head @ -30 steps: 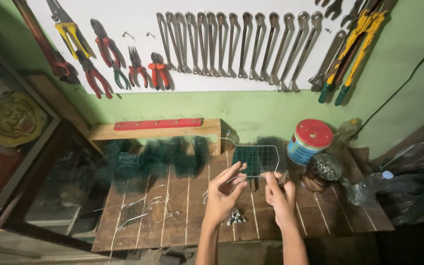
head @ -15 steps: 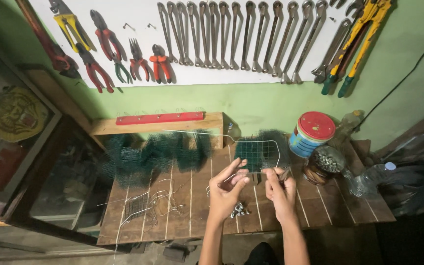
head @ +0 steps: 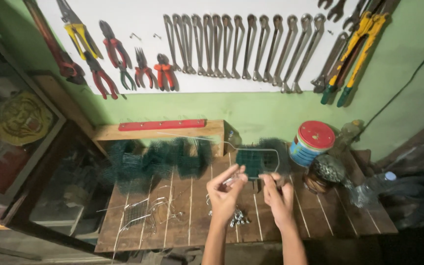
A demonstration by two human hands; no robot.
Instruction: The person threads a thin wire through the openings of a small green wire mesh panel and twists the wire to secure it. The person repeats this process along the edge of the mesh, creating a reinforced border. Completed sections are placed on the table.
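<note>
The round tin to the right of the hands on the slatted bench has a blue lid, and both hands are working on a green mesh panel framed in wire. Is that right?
Not quite: the round tin has a red lid; only its side is blue. The head view shows this. The rest holds: it stands to the right of the hands on the slatted bench, and the left hand and right hand both work on the green mesh panel framed in wire.

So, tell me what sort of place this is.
Most likely a small home workshop for wire work: rows of spanners and pliers hang on a white wall board, and both hands work at a green wire-mesh piece over a slatted wooden workbench.
</note>
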